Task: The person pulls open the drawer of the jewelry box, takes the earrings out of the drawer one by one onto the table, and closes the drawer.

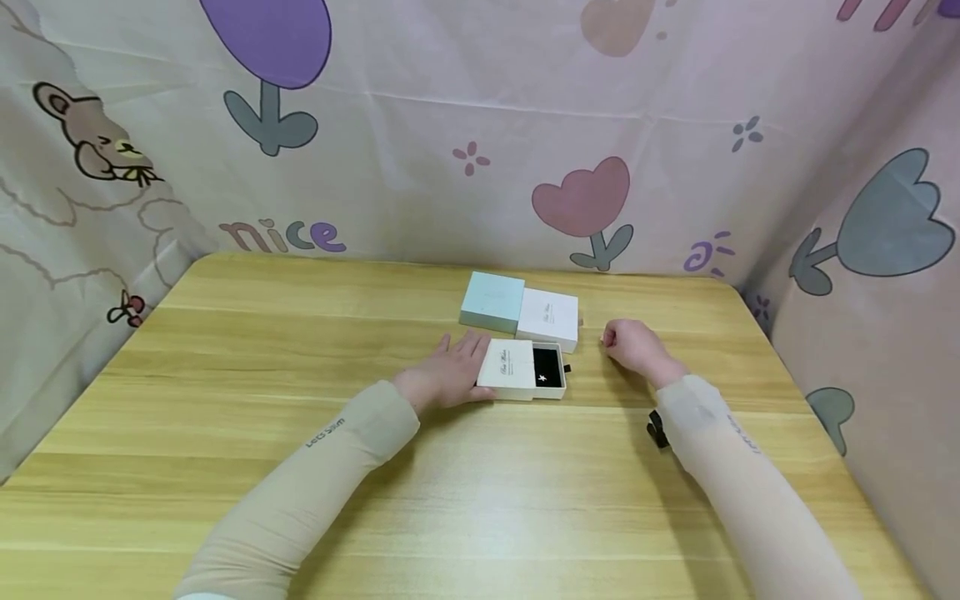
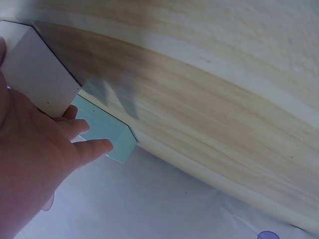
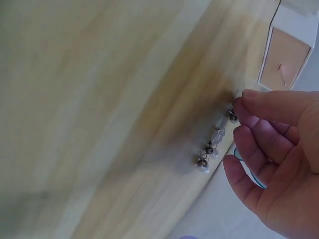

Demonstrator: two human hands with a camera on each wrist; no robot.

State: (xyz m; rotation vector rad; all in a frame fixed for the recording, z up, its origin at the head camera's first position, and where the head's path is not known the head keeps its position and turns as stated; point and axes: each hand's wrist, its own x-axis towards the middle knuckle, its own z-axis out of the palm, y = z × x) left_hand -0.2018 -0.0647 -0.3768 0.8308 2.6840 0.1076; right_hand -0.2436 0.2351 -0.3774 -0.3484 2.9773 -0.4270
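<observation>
Our left hand [image 1: 450,375] lies flat, steadying the half-open drawer box [image 1: 522,370] on the table [image 1: 300,350], while our right hand [image 1: 633,346] pinches a beaded chain [image 3: 212,147], freed.

Landmark: open white drawer box [image 1: 522,369] on wooden table [image 1: 225,350], black insert with small star piece showing. Left hand [image 1: 450,375] flat against box's left side, touching. Right hand [image 1: 633,346] loosely curled right of box, apart. Closed white box [image 1: 549,318] just behind it; mint box [image 1: 492,302] behind-left, touching white one.
</observation>
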